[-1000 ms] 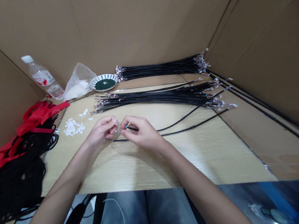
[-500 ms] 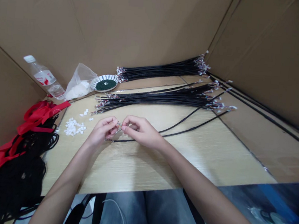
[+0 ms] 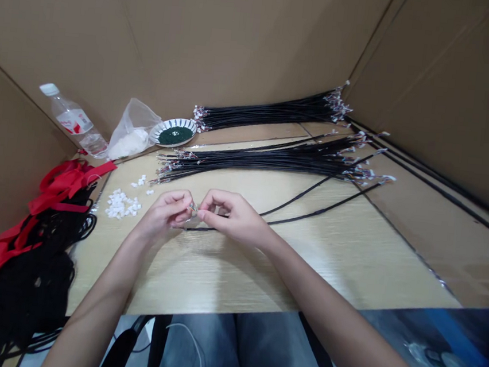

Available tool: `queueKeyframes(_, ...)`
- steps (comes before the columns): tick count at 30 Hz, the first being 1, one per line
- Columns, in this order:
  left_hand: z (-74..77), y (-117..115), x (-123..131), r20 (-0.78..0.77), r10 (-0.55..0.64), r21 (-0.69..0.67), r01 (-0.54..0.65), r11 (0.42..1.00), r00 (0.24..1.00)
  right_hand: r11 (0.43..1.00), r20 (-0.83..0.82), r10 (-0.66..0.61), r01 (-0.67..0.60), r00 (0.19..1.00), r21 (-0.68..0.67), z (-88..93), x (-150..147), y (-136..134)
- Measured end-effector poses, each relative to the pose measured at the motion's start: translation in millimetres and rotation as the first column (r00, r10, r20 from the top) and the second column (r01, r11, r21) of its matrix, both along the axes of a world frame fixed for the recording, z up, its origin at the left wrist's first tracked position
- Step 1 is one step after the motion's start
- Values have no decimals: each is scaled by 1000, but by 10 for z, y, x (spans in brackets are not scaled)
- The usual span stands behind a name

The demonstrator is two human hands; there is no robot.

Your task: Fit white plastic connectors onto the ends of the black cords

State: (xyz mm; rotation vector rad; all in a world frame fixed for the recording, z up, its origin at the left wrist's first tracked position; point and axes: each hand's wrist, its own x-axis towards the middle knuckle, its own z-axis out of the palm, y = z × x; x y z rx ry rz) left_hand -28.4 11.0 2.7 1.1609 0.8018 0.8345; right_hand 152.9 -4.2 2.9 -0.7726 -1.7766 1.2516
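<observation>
We see L hand (image 3: 164, 214) and R hand (image 3: 235, 218) close together, w/ both pinching the small metal end of a black wire (image 3: 297, 221), just above the wood-look table (image 3: 218, 279). The wire end is between the hands, too small for us to tell more. Near L hand lie small white plastic pieces (image 3: 119, 205); beyond the hands lies a long bundle of black wires (image 3: 264, 159), w/ crimped ends.

We see pale wood-grain on the worktop (image 3: 218, 279), black cables (image 3: 273, 157), and a dark-striped white dish (image 3: 175, 126) of dark green grains (image 3: 174, 136); by the left edge, white pieces (image 3: 119, 206), red straps (image 3: 69, 181) and black cord (image 3: 31, 284).
</observation>
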Motion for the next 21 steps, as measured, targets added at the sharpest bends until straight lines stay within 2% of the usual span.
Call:
queueKeyframes(5, 37, -21, -21, -24, -16, 10, 16, 1000, 1000, 973, 17, -48, 43, 999, 227, 39, 6, -14)
queueKeyframes(13, 83, -57, 5, -52, -50, -13, 49, 999, 997, 921, 41, -90, 67, 995, 383, 56, 2, -43)
queueKeyframes(17, 65, -54, -13, -34, -51, -26, 50, 998, 998, 932, 18, -88, 76, 996, 355, 74, 10, -60)
queueKeyframes(21, 51, -43, -24, -28, -41, -21, 40, 999, 999, 973, -28, -108, 111, 994, 205, 88, 15, -69)
